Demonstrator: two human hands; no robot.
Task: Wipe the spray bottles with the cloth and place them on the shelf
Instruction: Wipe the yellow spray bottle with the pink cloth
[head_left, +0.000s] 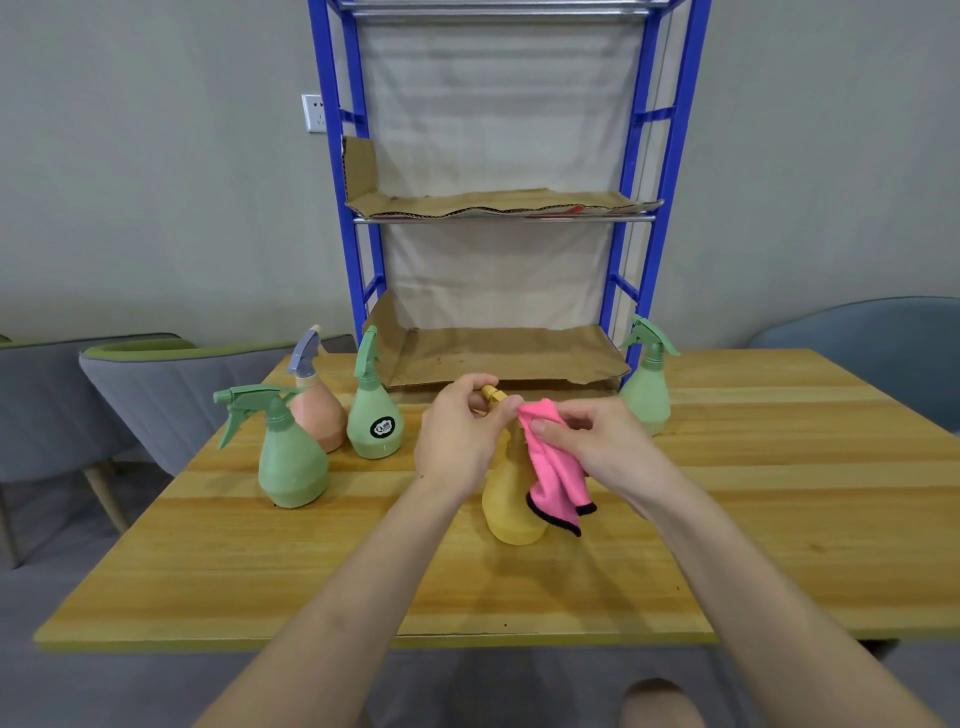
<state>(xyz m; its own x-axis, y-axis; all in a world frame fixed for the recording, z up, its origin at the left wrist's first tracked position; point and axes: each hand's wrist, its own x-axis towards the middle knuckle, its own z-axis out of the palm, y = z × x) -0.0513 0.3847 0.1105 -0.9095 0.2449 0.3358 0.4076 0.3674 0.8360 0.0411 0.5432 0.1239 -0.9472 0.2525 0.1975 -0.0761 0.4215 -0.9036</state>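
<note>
A yellow spray bottle (508, 506) stands upright on the wooden table (363, 561), in the middle. My left hand (457, 441) grips its spray head. My right hand (597, 447) holds a pink cloth (553, 478) with a black hem against the bottle's neck. To the left stand two green bottles (291, 462) (374, 415) and an orange bottle with a grey head (317, 405). Another green bottle (647, 389) stands at the right, beside the blue shelf frame (628, 291).
The shelf's two visible levels are lined with cardboard (498, 353) (493, 202) and hold nothing. Grey-green chairs (135, 384) stand at the left, and a blue chair (883, 343) at the right. A wall socket (313, 113) is behind the shelf's left post.
</note>
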